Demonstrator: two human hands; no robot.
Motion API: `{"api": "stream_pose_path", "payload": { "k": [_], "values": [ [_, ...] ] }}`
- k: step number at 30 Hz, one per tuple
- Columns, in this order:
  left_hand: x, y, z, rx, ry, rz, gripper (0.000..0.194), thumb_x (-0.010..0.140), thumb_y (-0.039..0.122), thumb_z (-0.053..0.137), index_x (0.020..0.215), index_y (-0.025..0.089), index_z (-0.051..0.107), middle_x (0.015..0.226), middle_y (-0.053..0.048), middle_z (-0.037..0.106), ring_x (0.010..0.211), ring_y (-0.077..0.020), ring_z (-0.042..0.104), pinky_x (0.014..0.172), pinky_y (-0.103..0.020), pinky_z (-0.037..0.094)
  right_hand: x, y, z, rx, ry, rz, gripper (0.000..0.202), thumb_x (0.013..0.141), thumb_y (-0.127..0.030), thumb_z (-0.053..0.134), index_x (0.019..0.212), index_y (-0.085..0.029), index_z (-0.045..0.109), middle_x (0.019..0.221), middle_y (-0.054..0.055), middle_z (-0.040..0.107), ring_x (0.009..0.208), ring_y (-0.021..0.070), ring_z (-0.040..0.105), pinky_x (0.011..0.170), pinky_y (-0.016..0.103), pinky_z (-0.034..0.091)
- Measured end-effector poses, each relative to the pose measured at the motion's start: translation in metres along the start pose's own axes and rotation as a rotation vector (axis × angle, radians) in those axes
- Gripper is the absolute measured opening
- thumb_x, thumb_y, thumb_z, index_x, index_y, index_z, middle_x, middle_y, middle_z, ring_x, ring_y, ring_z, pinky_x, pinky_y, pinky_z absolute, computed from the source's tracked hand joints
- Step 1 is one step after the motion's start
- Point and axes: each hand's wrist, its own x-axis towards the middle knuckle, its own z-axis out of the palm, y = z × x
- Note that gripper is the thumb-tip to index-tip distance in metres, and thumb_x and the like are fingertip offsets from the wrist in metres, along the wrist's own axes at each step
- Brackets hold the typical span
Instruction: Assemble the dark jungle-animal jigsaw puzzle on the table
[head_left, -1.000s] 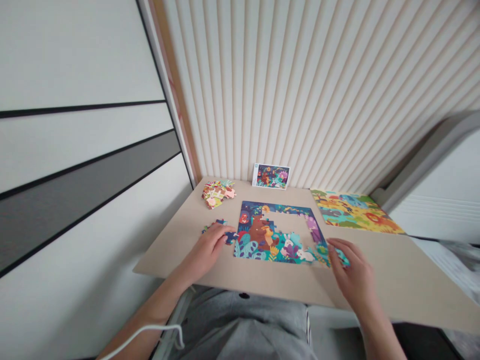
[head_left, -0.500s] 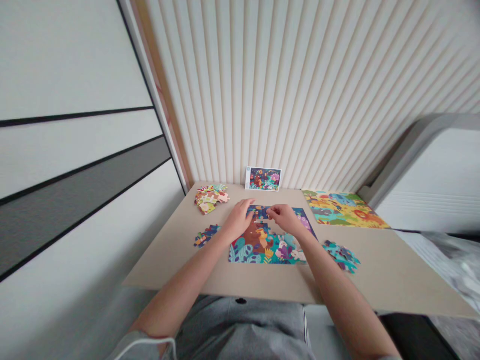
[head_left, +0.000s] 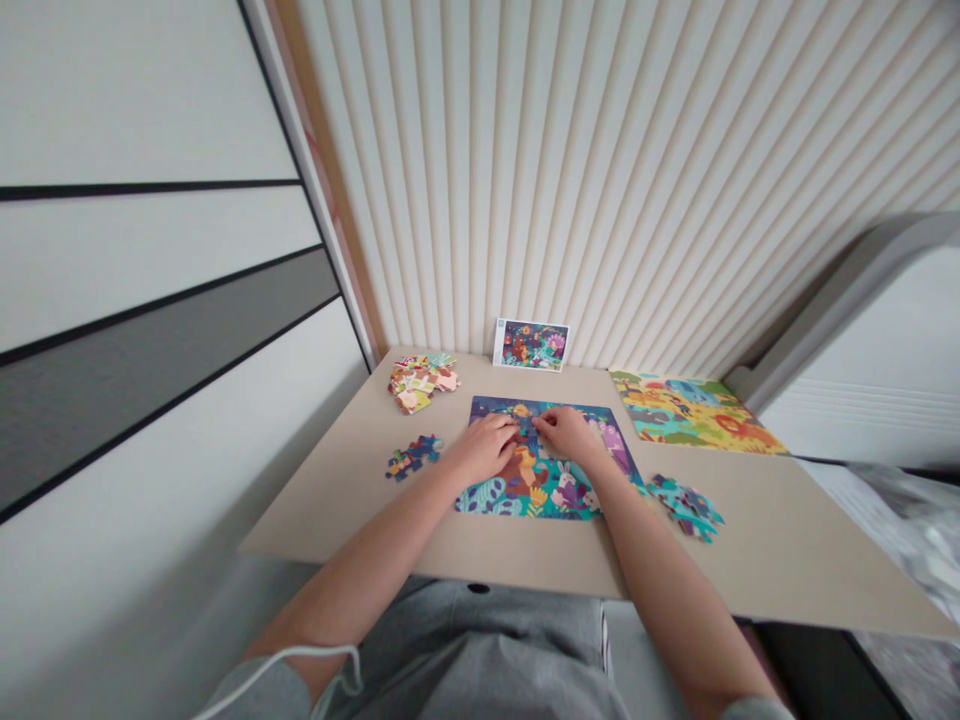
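A partly assembled jigsaw puzzle with animals on a dark blue and teal ground lies on the table. My left hand rests over its left part, fingers stretched toward the middle and lying on the pieces. From the right, my right hand reaches over the upper middle, thumb and forefinger pinched on a small blue puzzle piece at the puzzle's inner gap. Its outline is partly covered by the fingers. Both hands hide some of the puzzle beneath them.
A picture card leans against the ribbed wall. Loose pieces form a pale pile, a small blue pile and a teal pile. Another puzzle, yellow, lies at the right back of the table.
My left hand has come down and inward from the puzzle's upper left edge toward its middle. My right hand stays near the gap, fingertips lower against the puzzle. The view has shifted slightly.
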Motion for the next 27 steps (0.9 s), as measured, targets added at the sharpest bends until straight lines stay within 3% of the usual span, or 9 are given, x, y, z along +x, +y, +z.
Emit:
{"api": "stream_pose_path", "payload": {
  "k": [12,18,24,27],
  "values": [
    [-0.003,0.003,-0.003,0.084,-0.041,0.031,0.03,0.099,0.024,0.048,0.121,0.019,0.068,0.124,-0.01,0.065,0.118,-0.0248,0.058,0.105,-0.041,0.048,-0.01,-0.018,0.005,-0.25,0.028,0.044,0.025,0.098,-0.04,0.057,0.097,-0.02,0.072,0.094,0.01,0.077,0.09,0.0234,0.071,0.077,0.028,0.045],
    [-0.002,0.005,-0.003,0.104,-0.043,0.055,0.026,0.099,0.022,0.047,0.115,0.017,0.067,0.125,-0.01,0.065,0.119,-0.0244,0.059,0.105,-0.041,0.048,-0.017,-0.021,0.006,-0.278,0.03,0.006,0.03,0.101,-0.038,0.053,0.127,-0.025,0.06,0.105,0.008,0.076,0.098,0.0226,0.071,0.08,0.027,0.045],
    [0.001,0.0,0.005,0.091,-0.028,0.044,0.023,0.097,0.019,0.049,0.116,0.017,0.062,0.13,-0.012,0.064,0.125,-0.0244,0.058,0.109,-0.043,0.046,-0.02,-0.026,0.004,-0.349,-0.052,-0.024,0.033,0.105,-0.037,0.041,0.111,-0.025,0.072,0.111,0.011,0.075,0.102,0.0245,0.07,0.082,0.028,0.046],
    [0.0,-0.002,0.008,0.085,-0.027,0.055,0.027,0.098,0.021,0.048,0.122,0.016,0.06,0.131,-0.012,0.064,0.126,-0.0244,0.058,0.11,-0.043,0.045,-0.024,-0.03,0.003,-0.36,-0.056,-0.038,0.033,0.105,-0.033,0.041,0.117,-0.025,0.07,0.114,0.011,0.074,0.104,0.0235,0.068,0.087,0.028,0.045]
  ]
}}
